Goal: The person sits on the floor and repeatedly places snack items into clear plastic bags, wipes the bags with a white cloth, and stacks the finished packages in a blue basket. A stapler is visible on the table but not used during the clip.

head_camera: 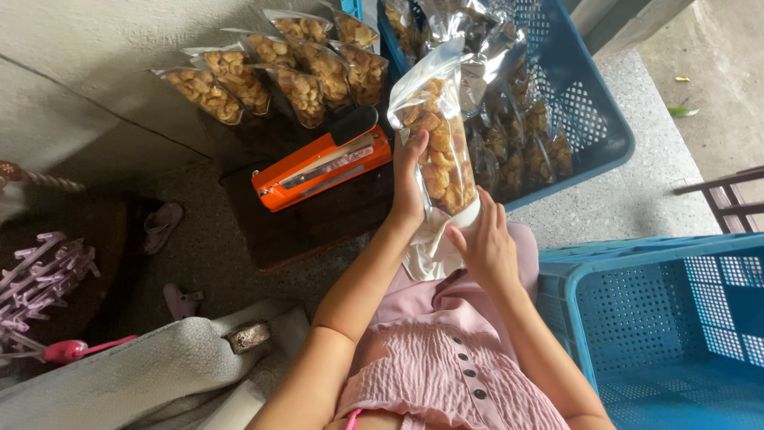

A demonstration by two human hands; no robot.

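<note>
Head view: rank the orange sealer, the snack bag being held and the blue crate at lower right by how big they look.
1. Blue crate, largest, though cut off by the frame and nearer the camera.
2. Snack bag and orange sealer: look alike, so unranked.

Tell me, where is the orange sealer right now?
The orange sealer sits on a dark board left of centre in the head view, just below the row of filled snack bags and beside the left hand.
</note>
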